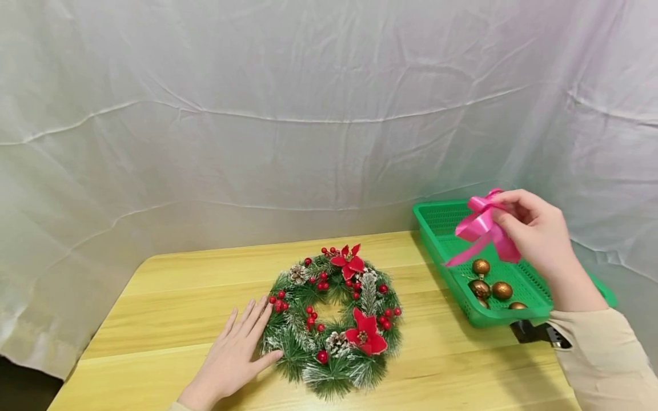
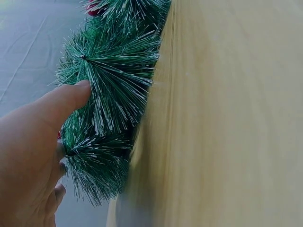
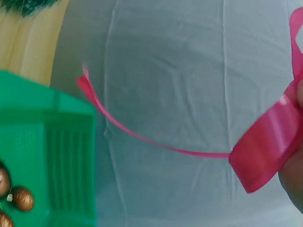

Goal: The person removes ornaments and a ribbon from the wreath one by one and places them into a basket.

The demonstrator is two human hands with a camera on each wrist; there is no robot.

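Observation:
A green wreath [image 1: 288, 348] with frosted tips, red berries, pine cones and two red poinsettias lies flat on the wooden table. At its left edge, my left hand [image 1: 233, 348] rests with fingers straight and spread. In the left wrist view, the thumb [image 2: 71, 97] touches the green needles [image 2: 113, 80]. Over the green basket, my right hand [image 1: 537, 228] pinches a pink ribbon bow [image 1: 480, 220] between thumb and fingers. One tail of the ribbon [image 3: 142, 138] hangs free in the right wrist view, where most of that hand is out of frame.
The green plastic basket [image 1: 454, 294] stands at the table's right side, holding several bronze ball ornaments [image 1: 502, 290]. A black object [image 1: 534, 332] sticks out below the basket near the right sleeve. Pale grey cloth [image 1: 308, 160] hangs behind the wooden table [image 1: 169, 308].

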